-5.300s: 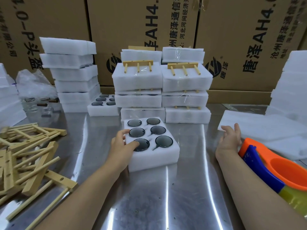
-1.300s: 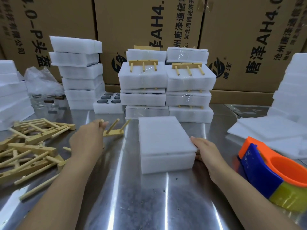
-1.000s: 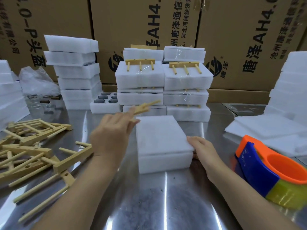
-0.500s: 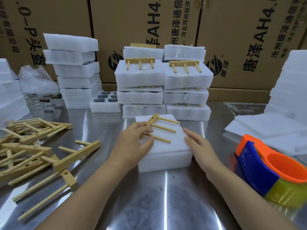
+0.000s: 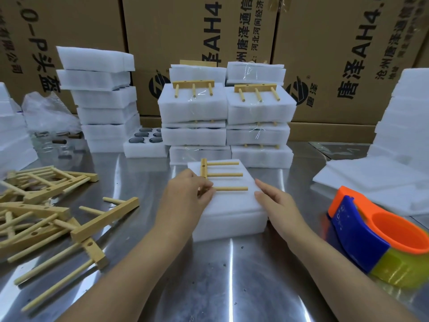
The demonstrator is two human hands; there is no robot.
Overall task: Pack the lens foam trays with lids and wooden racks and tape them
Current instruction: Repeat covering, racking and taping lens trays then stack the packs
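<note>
A white foam tray with its foam lid on (image 5: 232, 212) sits on the steel table in front of me. A wooden rack (image 5: 220, 175) with three dowels lies flat on the lid, dowels pointing right. My left hand (image 5: 188, 196) covers the near end of the rack's bar, fingers curled at it. My right hand (image 5: 276, 201) rests with straight fingers on the lid's right edge. An orange and blue tape dispenser (image 5: 380, 238) lies at the right.
Loose wooden racks (image 5: 51, 217) are piled at the left. Taped foam packs (image 5: 227, 117) stand stacked behind the tray, an uncovered lens tray (image 5: 146, 145) beside them. Foam stacks (image 5: 102, 101) and foam lids (image 5: 376, 177) flank the table. Cardboard boxes (image 5: 199, 31) line the back.
My left hand took a wooden rack from the pile at the left, carried it over and laid it on the lid. The rack turned square to the tray; my right hand shifted up the lid's edge.
</note>
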